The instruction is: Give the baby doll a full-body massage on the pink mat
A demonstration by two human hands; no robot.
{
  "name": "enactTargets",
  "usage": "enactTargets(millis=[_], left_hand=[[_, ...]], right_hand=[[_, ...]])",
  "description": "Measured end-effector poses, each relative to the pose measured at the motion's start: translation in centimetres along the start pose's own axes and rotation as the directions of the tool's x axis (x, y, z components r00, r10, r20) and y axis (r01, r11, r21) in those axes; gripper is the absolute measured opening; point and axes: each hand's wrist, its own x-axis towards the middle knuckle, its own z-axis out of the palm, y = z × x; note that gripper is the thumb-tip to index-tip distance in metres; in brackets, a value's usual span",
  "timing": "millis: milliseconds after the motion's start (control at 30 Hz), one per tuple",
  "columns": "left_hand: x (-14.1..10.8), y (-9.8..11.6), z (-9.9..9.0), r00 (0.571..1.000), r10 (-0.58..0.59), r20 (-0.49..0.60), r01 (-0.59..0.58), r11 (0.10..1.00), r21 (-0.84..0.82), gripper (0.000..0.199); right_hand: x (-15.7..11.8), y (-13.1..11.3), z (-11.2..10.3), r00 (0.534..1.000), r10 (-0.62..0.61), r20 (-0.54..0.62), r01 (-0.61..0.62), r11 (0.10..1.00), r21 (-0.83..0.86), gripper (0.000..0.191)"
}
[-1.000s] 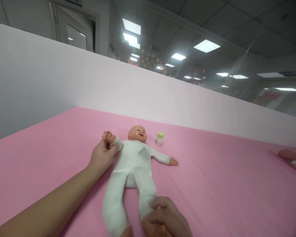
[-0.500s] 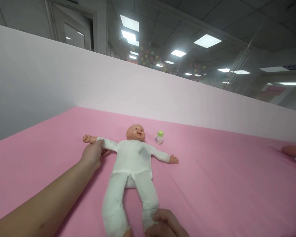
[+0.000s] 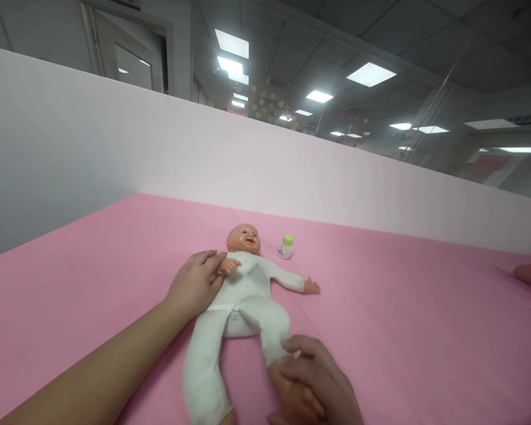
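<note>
- The doll (image 3: 246,292) lay on its back on the pink surface (image 3: 407,319), between the hands, head farthest away.
- The left hand (image 3: 193,283) grasped its forearm, folded over the chest.
- The right hand (image 3: 325,375) held the opposite lower leg near the foot, that knee bent.
- The bottle (image 3: 285,248) was beside the head, apart from both hands.

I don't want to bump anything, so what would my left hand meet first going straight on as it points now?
The bald baby doll in white cloth: your left hand is on its bent arm; beyond that, probably its upper chest, though depth is unclear.
</note>
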Motion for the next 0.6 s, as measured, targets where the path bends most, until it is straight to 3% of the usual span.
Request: enactTargets(millis=[133,267,433,600], left_hand=[[0.0,0.4,0.3,0.99,0.14,0.028,-0.142,0.964,0.226,0.048],[-0.1,0.4,0.2,0.987,0.15,0.053,-0.158,0.964,0.212,0.051],[0.0,0.3,0.4,0.994,0.095,0.063,-0.102,0.986,0.129,0.053],[0.1,0.4,0.5,0.998,0.025,0.062,-0.026,0.999,0.023,0.049]], right_hand=[[4.4,-0.5,0.8,1.0,0.012,0.015,-0.012,1.0,-0.024,0.038],[7.6,-0.1,2.3,0.985,0.138,0.101,-0.139,0.99,-0.001,0.032],[7.9,0.8,3.2,0.968,0.224,0.117,-0.226,0.974,0.005,0.031],[6.7,-0.3,2.4,0.991,0.134,0.023,-0.134,0.991,-0.011,0.032]])
